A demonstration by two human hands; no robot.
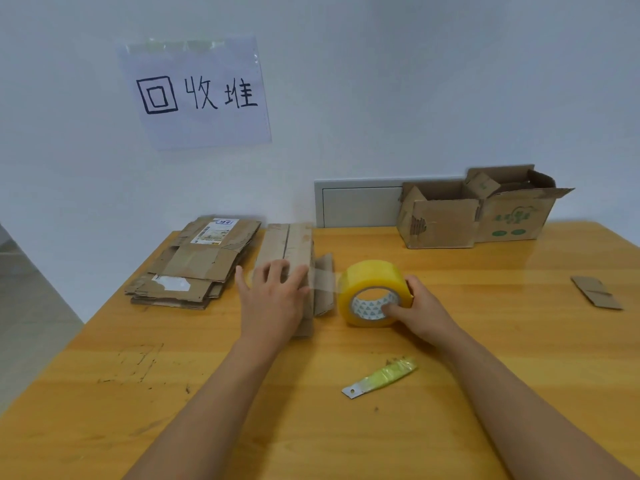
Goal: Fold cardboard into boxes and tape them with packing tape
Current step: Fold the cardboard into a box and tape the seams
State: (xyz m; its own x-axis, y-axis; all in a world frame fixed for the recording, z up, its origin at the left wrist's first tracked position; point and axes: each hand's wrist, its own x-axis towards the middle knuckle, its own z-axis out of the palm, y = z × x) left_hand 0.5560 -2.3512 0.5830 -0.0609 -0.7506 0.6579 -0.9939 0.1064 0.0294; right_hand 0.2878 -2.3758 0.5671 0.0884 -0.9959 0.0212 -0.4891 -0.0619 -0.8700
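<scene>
Left hand flat on folded box, right hand gripping tape roll, two open boxes behind

Folded box and tape roll, mid-table.
Small brown cardboard box lies closed, long axis running near-to-far, one side flap sticking out right. Yellow packing tape roll stands on edge just right of it, core facing near; clear tape strip stretches from roll left onto box top.

Left hand flat, fingers spread, pressing box; right hand right of box, gripping tape roll.
</scene>
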